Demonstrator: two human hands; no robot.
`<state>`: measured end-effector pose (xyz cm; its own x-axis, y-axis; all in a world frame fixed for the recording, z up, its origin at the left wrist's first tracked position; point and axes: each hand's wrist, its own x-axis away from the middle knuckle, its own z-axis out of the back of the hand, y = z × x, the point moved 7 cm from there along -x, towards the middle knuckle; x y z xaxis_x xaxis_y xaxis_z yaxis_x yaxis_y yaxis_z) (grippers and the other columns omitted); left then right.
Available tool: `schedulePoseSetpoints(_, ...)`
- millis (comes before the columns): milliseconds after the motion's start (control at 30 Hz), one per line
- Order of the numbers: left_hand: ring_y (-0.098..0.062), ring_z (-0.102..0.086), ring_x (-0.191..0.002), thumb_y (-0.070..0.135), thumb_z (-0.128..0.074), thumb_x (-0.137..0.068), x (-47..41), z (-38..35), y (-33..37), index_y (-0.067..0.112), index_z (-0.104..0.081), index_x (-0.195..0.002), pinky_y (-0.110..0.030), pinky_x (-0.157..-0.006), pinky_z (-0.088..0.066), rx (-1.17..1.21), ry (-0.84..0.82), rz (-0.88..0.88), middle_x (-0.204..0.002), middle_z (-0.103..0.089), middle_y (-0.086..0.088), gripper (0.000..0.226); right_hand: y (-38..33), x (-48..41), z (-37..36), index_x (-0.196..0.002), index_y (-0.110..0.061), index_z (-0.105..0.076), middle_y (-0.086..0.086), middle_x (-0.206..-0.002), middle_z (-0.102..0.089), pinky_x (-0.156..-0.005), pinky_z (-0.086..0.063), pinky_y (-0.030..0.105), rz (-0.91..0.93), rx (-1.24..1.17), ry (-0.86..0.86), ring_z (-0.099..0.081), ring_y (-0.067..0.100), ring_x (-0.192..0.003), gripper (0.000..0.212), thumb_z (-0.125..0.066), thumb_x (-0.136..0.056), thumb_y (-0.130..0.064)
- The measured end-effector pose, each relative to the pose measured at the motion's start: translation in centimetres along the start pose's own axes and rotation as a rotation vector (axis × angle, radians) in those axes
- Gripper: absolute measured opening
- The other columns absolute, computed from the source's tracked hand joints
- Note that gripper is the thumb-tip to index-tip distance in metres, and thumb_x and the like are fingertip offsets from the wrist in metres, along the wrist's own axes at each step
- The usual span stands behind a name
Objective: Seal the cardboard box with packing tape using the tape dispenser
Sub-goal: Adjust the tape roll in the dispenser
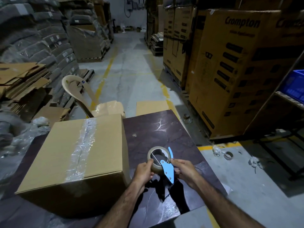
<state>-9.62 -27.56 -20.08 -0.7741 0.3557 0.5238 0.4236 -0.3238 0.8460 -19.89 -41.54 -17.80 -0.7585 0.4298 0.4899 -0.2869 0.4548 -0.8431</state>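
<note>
You had your left hand [142, 170] wrapped round the tape roll [157, 167], right hand [183, 168] pinching the blue dispenser [167, 170], just right of the box [102, 145] on the table [164, 129]. If the tape end slipped, it could've stuck back down.

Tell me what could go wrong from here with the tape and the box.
1. The left hand grips the tape roll while the right hand pinches the blue tape dispenser; its pointed end could nick them.
2. The tape strip on the cardboard box is wrinkled, so it may seal poorly.
3. Neither hand steadies the box; it could slide when taped.
</note>
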Motion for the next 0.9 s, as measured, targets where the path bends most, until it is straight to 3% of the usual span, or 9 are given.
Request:
schedulePoseSetpoints(67,-0.011,-0.048,-0.045,0.034,-0.05,-0.096,-0.9,-0.5,-1.2,0.008,-0.068,-0.09,-0.02,-0.044,-0.037,-0.017,-0.013,0.018,-0.055,-0.058,-0.003,0.032,0.9,-0.9,0.8,-0.093,0.002,-0.068,0.007,-0.067,-0.073,-0.053,-0.054,0.021,-0.011,0.001,0.02,-0.067,0.013,-0.054,0.013,-0.058,-0.091,-0.005)
schedulePoseSetpoints(133,-0.011,-0.047,-0.044,0.029,-0.048,-0.097,-1.7,-1.2,-2.3,0.009,-0.067,-0.091,-0.019,-0.041,-0.036,0.007,-0.015,0.044,-0.056,-0.055,-0.005,0.028,1.6,-1.6,1.4,-0.087,0.002,-0.069,0.007,-0.066,-0.073,-0.051,-0.053,0.019,-0.018,0.015,0.044,-0.067,0.012,-0.053,0.011,-0.059,-0.089,-0.001)
schedulePoseSetpoints(333,-0.013,-0.05,-0.049,0.023,-0.046,-0.097,-3.7,-2.1,-5.1,0.011,-0.063,-0.091,-0.022,-0.045,-0.037,0.037,-0.007,0.11,-0.062,-0.054,-0.007,0.022,3.1,-3.0,2.3,-0.097,0.002,-0.071,0.012,-0.079,-0.075,-0.063,-0.055,0.026,-0.055,0.056,0.03,-0.068,0.017,-0.064,0.018,-0.055,-0.089,0.004)
schedulePoseSetpoints(433,-0.014,-0.049,-0.049,0.024,-0.047,-0.096,-4.7,-2.2,-5.7,0.009,-0.064,-0.091,-0.022,-0.045,-0.038,-0.012,0.004,0.105,-0.06,-0.054,-0.007,0.024,3.8,-3.5,2.6,-0.099,0.005,-0.07,0.018,-0.085,-0.073,-0.059,-0.055,0.024,-0.077,0.048,0.037,-0.069,0.018,-0.064,0.018,-0.055,-0.09,0.001)
schedulePoseSetpoints(567,-0.015,-0.049,-0.049,0.024,-0.048,-0.096,-5.5,-2.3,-6.2,0.008,-0.063,-0.087,-0.021,-0.044,-0.038,-0.044,0.013,0.098,-0.061,-0.054,-0.007,0.024,4.5,-3.6,2.8,-0.092,0.01,-0.068,0.015,-0.075,-0.07,-0.051,-0.05,0.022,-0.102,0.033,0.06,-0.063,0.014,-0.053,0.019,-0.056,-0.091,-0.004)
schedulePoseSetpoints(667,-0.015,-0.047,-0.047,0.022,-0.05,-0.096,-5.9,-2.3,-6.4,0.007,-0.063,-0.084,-0.02,-0.043,-0.036,-0.043,0.027,0.076,-0.063,-0.052,-0.009,0.023,4.9,-3.6,2.9,-0.077,0.002,-0.063,0.005,-0.055,-0.062,-0.048,-0.043,0.021,-0.115,0.038,0.056,-0.052,0.01,-0.044,0.02,-0.057,-0.092,-0.01)
schedulePoseSetpoints(733,-0.015,-0.046,-0.047,0.023,-0.051,-0.095,-6.2,-2.2,-6.2,0.008,-0.066,-0.082,-0.022,-0.046,-0.037,-0.077,0.042,0.045,-0.061,-0.054,-0.009,0.025,5.1,-3.7,2.8,-0.078,-0.002,-0.059,0.007,-0.058,-0.061,-0.054,-0.045,0.025,-0.126,0.02,0.039,-0.052,0.012,-0.046,0.018,-0.058,-0.092,-0.013)
schedulePoseSetpoints(833,-0.014,-0.048,-0.047,0.024,-0.053,-0.095,-6.6,-1.8,-6.0,0.01,-0.068,-0.078,-0.023,-0.049,-0.042,-0.11,0.059,0.022,-0.058,-0.056,-0.007,0.027,5.4,-3.9,2.6,-0.068,-0.008,-0.056,-0.005,-0.043,-0.054,-0.06,-0.044,0.026,-0.123,0.007,0.018,-0.049,0.005,-0.039,0.026,-0.054,-0.094,-0.01)
schedulePoseSetpoints(900,-0.014,-0.049,-0.048,0.023,-0.054,-0.096,-6.8,-1.6,-5.9,0.009,-0.067,-0.075,-0.023,-0.05,-0.045,-0.111,0.07,0.015,-0.057,-0.057,-0.007,0.029,5.5,-3.9,2.6,-0.073,-0.006,-0.061,0.001,-0.052,-0.061,-0.064,-0.046,0.026,-0.121,0.021,0.012,-0.054,0.008,-0.045,0.022,-0.053,-0.093,-0.01)
